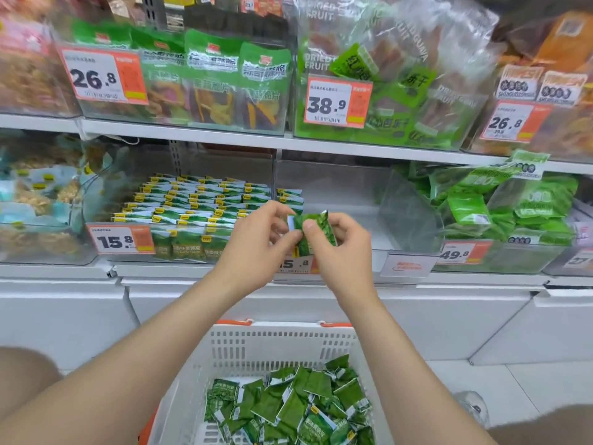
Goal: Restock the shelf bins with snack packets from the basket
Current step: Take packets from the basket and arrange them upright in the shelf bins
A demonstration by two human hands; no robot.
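My left hand (256,242) and my right hand (337,248) together pinch a few small green snack packets (316,231) in front of the middle shelf. Behind them is a clear bin (340,200) with only a short row of the same packets (290,197) at its left side. The bin to its left (128,216) is packed with tidy rows of those green packets (199,200). Below, a white plastic basket (266,345) with orange handles holds a loose heap of green packets (288,403).
Price tags 15.8 (120,240) and 49.8 (455,253) hang on the bin fronts. A bin of larger green bags (500,213) stands to the right. The upper shelf (224,136) carries bins of dried-fruit bags. White cabinet fronts (64,316) lie below the shelf.
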